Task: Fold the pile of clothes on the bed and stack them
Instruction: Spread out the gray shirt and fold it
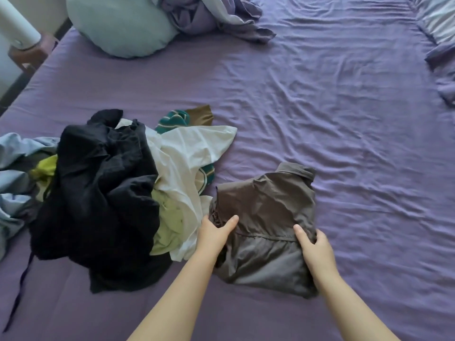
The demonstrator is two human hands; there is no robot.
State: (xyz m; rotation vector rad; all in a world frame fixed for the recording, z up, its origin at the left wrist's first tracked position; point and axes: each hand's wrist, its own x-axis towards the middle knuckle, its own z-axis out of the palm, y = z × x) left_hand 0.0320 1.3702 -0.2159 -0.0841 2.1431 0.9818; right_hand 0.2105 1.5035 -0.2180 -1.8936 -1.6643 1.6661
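The brown shirt (264,225) is gripped at its side edges by the left hand (213,233) and right hand (315,244), collar pointing away, pile (103,193) lying left.

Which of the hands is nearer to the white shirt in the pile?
Left. The left hand grips the grey-brown jacket's left edge, right beside the white shirt. The right hand grips the jacket's opposite edge, the jacket lying between it and the shirt.

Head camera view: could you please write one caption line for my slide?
Both hands, left and right, grip a folded grey-brown jacket beside an unfolded clothes pile on a purple bed.
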